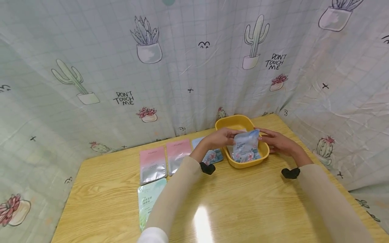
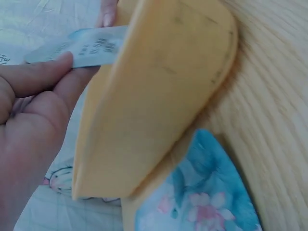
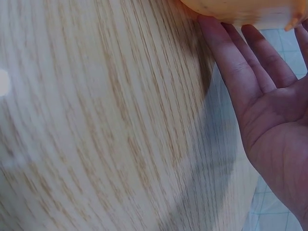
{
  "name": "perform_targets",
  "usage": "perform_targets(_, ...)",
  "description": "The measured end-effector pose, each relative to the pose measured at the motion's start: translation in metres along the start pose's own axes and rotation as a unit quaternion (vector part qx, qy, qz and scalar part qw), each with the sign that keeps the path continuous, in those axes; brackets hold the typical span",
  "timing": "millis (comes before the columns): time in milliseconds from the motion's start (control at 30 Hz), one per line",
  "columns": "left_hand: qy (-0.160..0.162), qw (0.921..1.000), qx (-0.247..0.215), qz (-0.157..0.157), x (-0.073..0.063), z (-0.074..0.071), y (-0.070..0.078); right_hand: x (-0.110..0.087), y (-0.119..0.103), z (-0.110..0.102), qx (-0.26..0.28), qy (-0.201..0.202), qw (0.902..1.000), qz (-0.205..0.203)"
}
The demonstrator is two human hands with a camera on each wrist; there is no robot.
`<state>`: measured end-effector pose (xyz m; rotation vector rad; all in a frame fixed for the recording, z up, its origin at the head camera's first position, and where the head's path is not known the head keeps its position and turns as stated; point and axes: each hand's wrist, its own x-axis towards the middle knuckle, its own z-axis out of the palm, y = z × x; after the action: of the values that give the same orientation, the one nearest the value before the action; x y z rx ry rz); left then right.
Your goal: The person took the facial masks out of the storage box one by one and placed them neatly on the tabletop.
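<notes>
A blue sheet-mask packet (image 1: 247, 145) with pink flowers stands tilted in the yellow plastic basin (image 1: 236, 164). My left hand (image 1: 222, 138) reaches over the basin's left rim and pinches the packet's edge between thumb and fingers. In the left wrist view the left hand (image 2: 41, 101) grips the packet (image 2: 98, 45), whose printed back shows. My right hand (image 1: 278, 141) is at the basin's right side, its upper fingertips right by the packet's top corner. In the right wrist view the right hand's fingers (image 3: 236, 67) are fairly straight, with tips at the basin's outer wall (image 3: 255, 12).
Left of the basin, another blue flowered packet (image 1: 212, 157) lies partly under my left forearm. Two pink-and-silver packets (image 1: 153, 164) lie beside it in a row, with a green packet (image 1: 150, 199) in front. A patterned curtain (image 1: 188, 67) hangs behind the wooden table (image 1: 100, 189).
</notes>
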<state>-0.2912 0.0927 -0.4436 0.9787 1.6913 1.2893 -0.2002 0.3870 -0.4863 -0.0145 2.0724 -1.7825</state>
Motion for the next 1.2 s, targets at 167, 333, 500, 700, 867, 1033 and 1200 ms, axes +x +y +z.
perform_targets(167, 0.019, 0.9987, -0.047, -0.012, -0.004, 0.01, -0.005, 0.0, -0.002, -0.001, -0.007, 0.0, 0.9999, 0.009)
perform_targets(333, 0.056, 0.9984, 0.009, -0.002, -0.004, 0.028, -0.006, 0.001, -0.001, -0.003, 0.005, -0.005, 1.0, -0.001)
perform_targets(500, 0.134, 0.98, 0.141, 0.041, -0.005, 0.046, -0.009, 0.001, 0.0, -0.005, 0.011, -0.01, 0.9999, -0.007)
perform_targets(700, 0.219, 0.949, 0.206, 0.096, -0.011, 0.055, -0.016, 0.001, 0.002, -0.004, 0.002, 0.006, 1.0, 0.001)
perform_targets(867, 0.269, 0.9431, 0.157, 0.116, -0.019, 0.051, -0.019, 0.002, 0.004, -0.001, 0.001, 0.014, 0.9999, 0.002)
perform_targets(1033, 0.293, 0.9429, 0.075, 0.139, -0.028, 0.042, -0.015, 0.001, 0.003, -0.001, 0.008, 0.01, 0.9999, -0.001)
perform_targets(1200, 0.314, 0.9373, 0.01, 0.152, -0.042, 0.031, -0.011, 0.0, 0.003, 0.0, 0.013, -0.008, 0.9998, -0.013)
